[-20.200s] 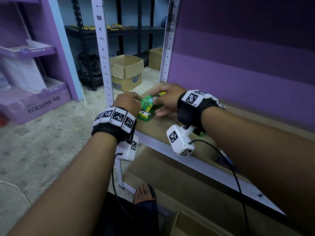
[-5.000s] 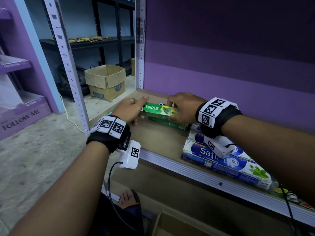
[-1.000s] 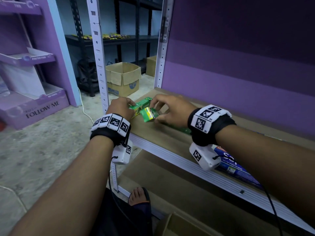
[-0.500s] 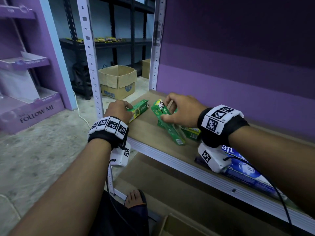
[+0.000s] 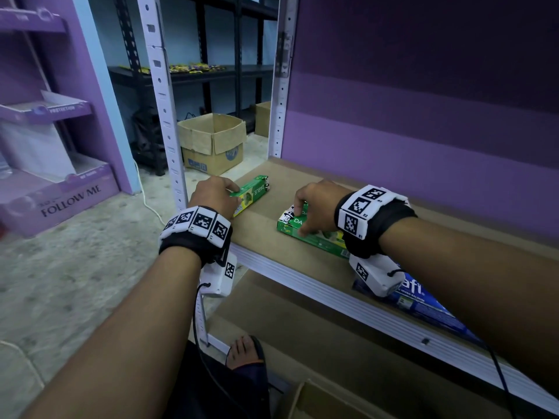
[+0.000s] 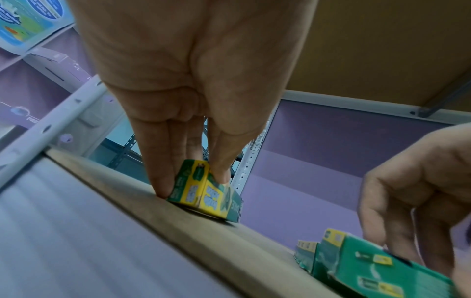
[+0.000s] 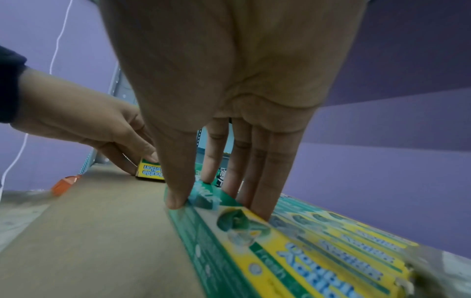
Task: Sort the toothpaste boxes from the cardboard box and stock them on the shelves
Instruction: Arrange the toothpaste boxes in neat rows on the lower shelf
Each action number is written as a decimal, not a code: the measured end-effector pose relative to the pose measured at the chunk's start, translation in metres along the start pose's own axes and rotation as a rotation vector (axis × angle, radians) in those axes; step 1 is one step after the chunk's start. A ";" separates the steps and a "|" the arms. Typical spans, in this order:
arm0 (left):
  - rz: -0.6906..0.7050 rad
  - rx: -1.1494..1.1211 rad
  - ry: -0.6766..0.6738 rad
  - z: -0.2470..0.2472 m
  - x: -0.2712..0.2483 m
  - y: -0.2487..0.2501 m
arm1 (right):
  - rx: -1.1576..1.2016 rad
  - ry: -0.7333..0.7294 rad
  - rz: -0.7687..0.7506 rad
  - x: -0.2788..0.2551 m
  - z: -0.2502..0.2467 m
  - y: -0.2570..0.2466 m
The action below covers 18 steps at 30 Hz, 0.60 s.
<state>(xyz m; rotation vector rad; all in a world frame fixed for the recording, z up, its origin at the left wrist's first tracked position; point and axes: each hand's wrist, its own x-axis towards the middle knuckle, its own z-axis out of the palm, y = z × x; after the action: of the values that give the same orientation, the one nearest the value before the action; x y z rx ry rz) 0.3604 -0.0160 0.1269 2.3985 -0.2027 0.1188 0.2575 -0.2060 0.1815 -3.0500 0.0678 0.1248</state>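
Now flat on shelf (image 5: 263, 237): green box (image 5: 314, 235) under right hand (image 5: 314, 204).

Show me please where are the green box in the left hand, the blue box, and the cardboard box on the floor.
green box (image 5: 253, 193), head view, its printed top face.
blue box (image 5: 423, 300), head view, its front edge under the right forearm.
cardboard box (image 5: 213, 155), head view, its front wall.

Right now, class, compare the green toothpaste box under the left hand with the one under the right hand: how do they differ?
1. The left-hand box lies alone near the shelf's left post; the right-hand box lies nearer the middle, beside another green box.
2. The left-hand box points towards the back wall; the right-hand box runs slantwise along the front edge.

Both are green Darlie boxes lying flat on the shelf, each held by one hand.
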 end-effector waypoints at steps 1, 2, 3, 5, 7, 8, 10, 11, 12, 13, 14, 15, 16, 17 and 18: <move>-0.002 -0.003 -0.003 0.000 0.000 0.000 | -0.005 -0.002 0.003 0.003 0.000 -0.002; -0.003 -0.004 -0.006 -0.001 0.000 0.000 | -0.010 -0.005 0.004 0.005 0.000 -0.003; -0.001 -0.002 -0.009 -0.001 0.000 0.000 | -0.018 -0.005 0.004 0.007 0.000 -0.005; 0.001 0.005 -0.008 -0.001 0.000 0.000 | -0.044 -0.001 0.000 0.011 0.001 -0.007; -0.005 0.006 -0.003 -0.002 0.000 0.001 | -0.067 0.001 -0.008 0.012 0.002 -0.007; -0.008 0.002 -0.001 -0.002 0.000 0.001 | -0.071 0.002 -0.009 0.013 0.003 -0.007; -0.013 -0.012 -0.002 -0.003 -0.001 0.001 | -0.066 0.003 -0.005 0.013 0.004 -0.006; -0.014 -0.018 -0.004 -0.003 -0.002 0.001 | -0.062 0.000 -0.001 0.013 0.004 -0.006; -0.014 -0.025 -0.006 -0.003 -0.002 0.002 | -0.059 -0.007 0.003 0.013 0.003 -0.005; -0.015 -0.032 -0.009 -0.003 -0.003 0.002 | -0.056 -0.015 0.007 0.013 0.003 -0.005; -0.015 -0.041 -0.010 -0.004 -0.003 0.002 | -0.051 -0.022 0.011 0.013 0.002 -0.004; -0.017 -0.052 -0.010 -0.004 -0.004 0.002 | -0.045 -0.029 0.016 0.012 0.001 -0.004; -0.020 -0.069 -0.012 -0.004 -0.004 0.002 | -0.039 -0.038 0.020 0.012 0.000 -0.004; -0.028 -0.100 -0.019 -0.004 -0.004 0.001 | -0.034 -0.044 0.022 0.011 0.000 -0.003; -0.037 -0.147 -0.033 -0.005 -0.005 0.001 | -0.025 -0.040 0.022 0.010 0.000 -0.002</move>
<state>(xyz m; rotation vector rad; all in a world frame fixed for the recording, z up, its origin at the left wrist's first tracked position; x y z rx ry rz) 0.3554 -0.0132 0.1306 2.2580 -0.1761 0.0453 0.2673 -0.2043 0.1814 -3.0713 0.0977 0.1900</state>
